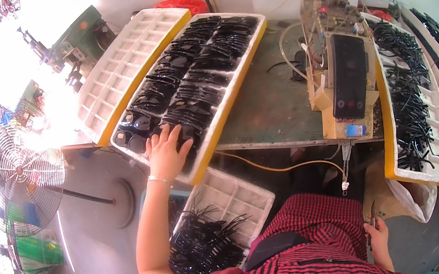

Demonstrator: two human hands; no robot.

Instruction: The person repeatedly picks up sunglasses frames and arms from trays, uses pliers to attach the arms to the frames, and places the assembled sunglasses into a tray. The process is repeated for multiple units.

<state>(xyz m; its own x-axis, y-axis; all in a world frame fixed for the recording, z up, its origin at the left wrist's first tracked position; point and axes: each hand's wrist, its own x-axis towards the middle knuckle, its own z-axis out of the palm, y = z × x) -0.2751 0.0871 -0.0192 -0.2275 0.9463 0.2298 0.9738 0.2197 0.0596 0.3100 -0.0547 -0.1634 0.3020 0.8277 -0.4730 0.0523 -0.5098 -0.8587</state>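
My left hand (166, 151) rests with fingers spread over the near end of a white foam tray (237, 96) with yellow sides. Rows of shiny black sunglasses (191, 77) fill this tray, and the hand's fingertips touch those at its near end. Low on the right, beside my checked clothing, my right hand (378, 239) is closed around a thin, dark pointed tool (372, 211). The tool's exact kind is too small to tell.
An empty compartmented tray (128, 71) lies left of the full one. A small machine (338, 75) with a dark panel stands on the green bench (273, 110). Trays of black eyeglass temples (407, 86) stand at right; another tray (242, 197) sits below. A fan (19, 169) stands left.
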